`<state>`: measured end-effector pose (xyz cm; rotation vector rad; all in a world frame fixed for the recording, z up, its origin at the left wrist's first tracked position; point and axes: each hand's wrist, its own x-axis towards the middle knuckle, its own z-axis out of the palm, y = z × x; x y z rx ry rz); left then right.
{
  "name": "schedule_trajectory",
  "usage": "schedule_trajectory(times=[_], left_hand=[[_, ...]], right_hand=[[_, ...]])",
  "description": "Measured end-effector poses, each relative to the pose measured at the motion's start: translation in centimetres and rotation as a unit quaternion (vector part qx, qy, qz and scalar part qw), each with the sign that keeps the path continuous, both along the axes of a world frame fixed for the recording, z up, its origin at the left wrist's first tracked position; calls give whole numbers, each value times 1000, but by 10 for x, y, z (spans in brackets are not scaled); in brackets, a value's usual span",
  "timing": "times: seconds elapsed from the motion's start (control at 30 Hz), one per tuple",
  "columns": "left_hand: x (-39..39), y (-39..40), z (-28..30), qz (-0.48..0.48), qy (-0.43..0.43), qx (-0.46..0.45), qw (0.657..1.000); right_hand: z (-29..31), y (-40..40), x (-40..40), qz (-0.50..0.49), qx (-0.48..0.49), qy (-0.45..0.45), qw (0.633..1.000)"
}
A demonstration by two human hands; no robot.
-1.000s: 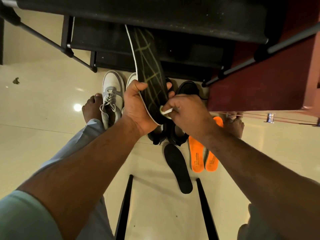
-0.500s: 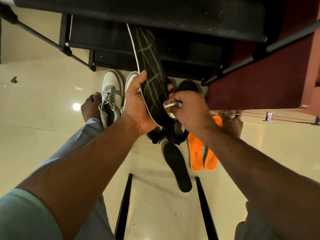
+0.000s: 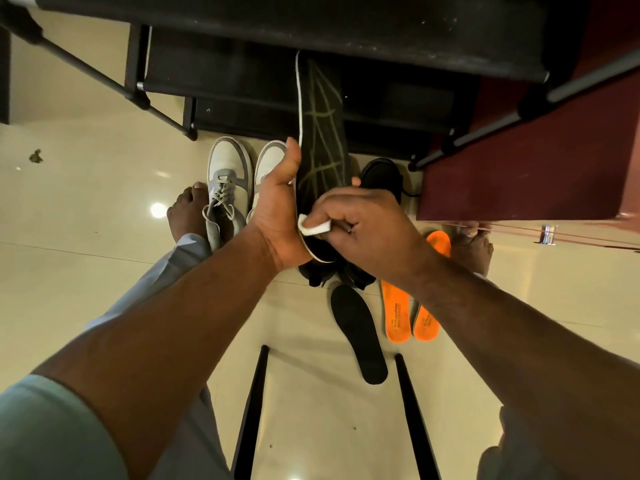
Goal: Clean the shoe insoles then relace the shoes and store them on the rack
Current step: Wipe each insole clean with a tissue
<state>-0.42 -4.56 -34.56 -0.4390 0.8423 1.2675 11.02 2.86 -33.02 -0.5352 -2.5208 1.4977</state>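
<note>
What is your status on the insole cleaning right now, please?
Left hand grips the black insole. Right hand pinches a white wipe against its heel end. Nothing in the way.

We see a floor (image 3: 86,271) of smooth, shiny tile that shows a bright spot of light. The rack (image 3: 311,26) has dull black cloth shelves, a bit dusty, on smooth black poles. The held insole (image 3: 320,133) looks matt and cloth-like, with a white rim. The wipe (image 3: 313,227) looks like soft white paper. The white shoes (image 3: 228,181) look smooth, with woven laces. The orange insoles (image 3: 396,313) look foamy and dull.
</note>
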Motion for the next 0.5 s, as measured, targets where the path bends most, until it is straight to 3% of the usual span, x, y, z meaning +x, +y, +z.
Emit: schedule_trajectory(times=[0.13, 0.27, 0.33, 0.5], left_hand=[[12, 1, 7, -59, -7, -2, 998], [8, 1, 4, -30, -7, -26, 999], [5, 0, 2, -9, -10, -36, 999], [23, 2, 6, -44, -15, -24, 999]], right_hand=[[0, 8, 1, -70, 33, -15, 997], [9, 11, 0, 31, -95, -83, 992], [10, 10, -1, 57, -111, -93, 988], [-1, 17, 0, -123, 27, -107, 986]])
